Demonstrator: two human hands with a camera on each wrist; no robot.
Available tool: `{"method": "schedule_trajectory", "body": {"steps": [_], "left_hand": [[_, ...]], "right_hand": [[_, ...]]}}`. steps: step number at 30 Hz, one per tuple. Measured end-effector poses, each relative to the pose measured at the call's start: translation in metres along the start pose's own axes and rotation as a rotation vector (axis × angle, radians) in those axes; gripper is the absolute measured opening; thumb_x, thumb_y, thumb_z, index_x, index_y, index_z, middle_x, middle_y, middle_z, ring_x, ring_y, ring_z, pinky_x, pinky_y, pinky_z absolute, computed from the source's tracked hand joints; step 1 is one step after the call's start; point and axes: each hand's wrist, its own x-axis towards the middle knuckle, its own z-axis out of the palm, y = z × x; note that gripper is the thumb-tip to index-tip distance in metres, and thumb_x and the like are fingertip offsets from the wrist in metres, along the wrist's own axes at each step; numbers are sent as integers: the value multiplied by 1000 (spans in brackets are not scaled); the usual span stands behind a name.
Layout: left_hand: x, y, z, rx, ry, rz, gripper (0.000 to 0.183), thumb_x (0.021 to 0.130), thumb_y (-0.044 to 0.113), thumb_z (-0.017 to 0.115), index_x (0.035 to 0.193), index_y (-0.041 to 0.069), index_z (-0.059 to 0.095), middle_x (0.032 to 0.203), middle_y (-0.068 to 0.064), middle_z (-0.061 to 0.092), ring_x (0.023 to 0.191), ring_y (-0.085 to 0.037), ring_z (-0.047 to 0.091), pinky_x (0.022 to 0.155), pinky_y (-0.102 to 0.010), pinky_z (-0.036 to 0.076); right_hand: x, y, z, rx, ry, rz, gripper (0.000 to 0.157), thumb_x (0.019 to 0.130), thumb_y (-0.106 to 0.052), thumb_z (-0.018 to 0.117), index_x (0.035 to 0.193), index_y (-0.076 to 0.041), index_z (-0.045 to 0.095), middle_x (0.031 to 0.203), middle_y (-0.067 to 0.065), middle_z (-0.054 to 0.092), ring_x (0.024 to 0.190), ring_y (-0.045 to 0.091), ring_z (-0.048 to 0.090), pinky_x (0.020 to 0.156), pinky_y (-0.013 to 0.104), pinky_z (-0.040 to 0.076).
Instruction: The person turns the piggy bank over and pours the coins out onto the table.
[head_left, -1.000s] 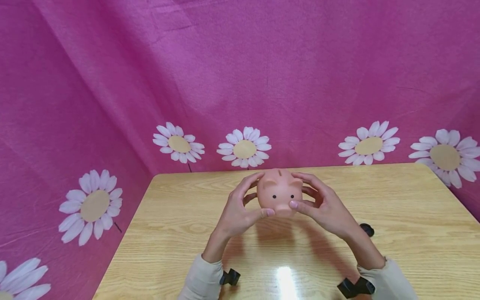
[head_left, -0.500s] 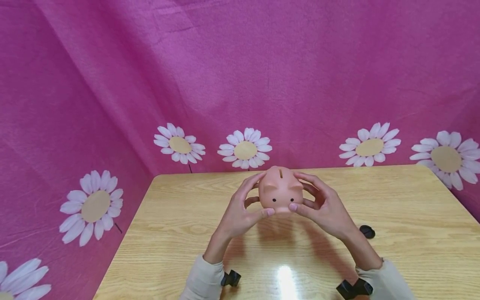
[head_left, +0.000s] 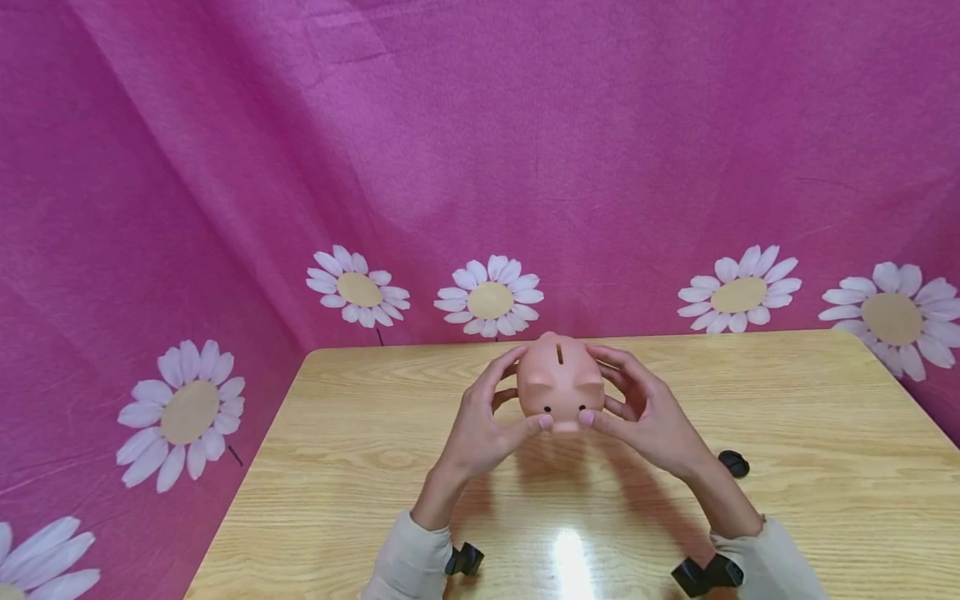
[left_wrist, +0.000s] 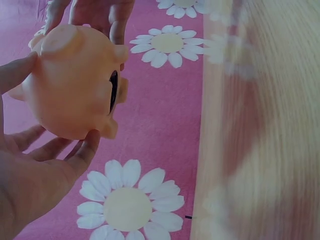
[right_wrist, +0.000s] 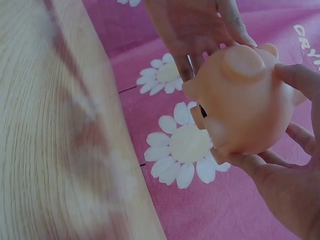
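A pink piggy bank (head_left: 561, 379) is held up over the wooden table between both hands, its snout toward me and the coin slot on top showing. My left hand (head_left: 480, 425) grips its left side, thumb near the snout and fingers curled behind. On the other side my right hand (head_left: 648, 417) grips it the same way, thumb beside the right eye. In the left wrist view the piggy bank (left_wrist: 72, 82) shows its snout, stubby feet and a dark round opening underneath. The right wrist view shows the piggy bank (right_wrist: 245, 100) with part of that dark opening between its feet.
A small black round object (head_left: 734, 463) lies on the wooden table (head_left: 360, 433), right of my right forearm. Behind and to the left hangs a magenta cloth (head_left: 480, 150) printed with white daisies. Black wrist cameras sit at both sleeves.
The piggy bank has tipped forward in my hands, its snout and eyes turning downward and more of its back and coin slot coming into sight. Both hands stay nearly in place.
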Motion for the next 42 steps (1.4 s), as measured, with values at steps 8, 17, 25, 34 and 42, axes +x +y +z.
{"method": "schedule_trajectory", "body": {"steps": [8,17,25,34,42], "left_hand": [[-1,-5,5,-1,24,-126,81,89,24,88,160,21,50,160,1,56,142,-26,57,110,-40,57],[-1,-15,8,-2,7,-234,73,96,31,81,160,15,50,152,-10,61,132,-33,64,100,-37,64],[1,0,2,-144,61,104,83,87,19,91,159,17,51,160,-6,55,145,-29,52,115,-41,55],[2,-3,1,-100,50,-24,80,88,30,91,158,26,53,158,2,57,143,-25,55,111,-37,58],[1,-5,0,-96,40,-48,78,88,25,90,158,27,54,156,3,58,142,-28,55,110,-35,58]], "right_hand": [[1,7,-3,-77,4,96,71,98,-2,76,161,-10,46,164,16,46,139,14,60,98,25,62],[0,13,0,-160,10,237,60,105,-21,72,159,-12,50,161,21,51,141,43,59,98,23,58],[-1,-8,2,-68,57,-93,79,89,12,79,159,-6,49,164,5,51,143,8,56,105,23,58],[2,0,1,-74,65,11,74,92,4,80,159,-10,51,158,0,55,135,4,61,101,25,60],[2,2,1,-69,62,22,72,94,3,79,159,-10,51,158,-3,55,133,2,62,99,27,62]]}}
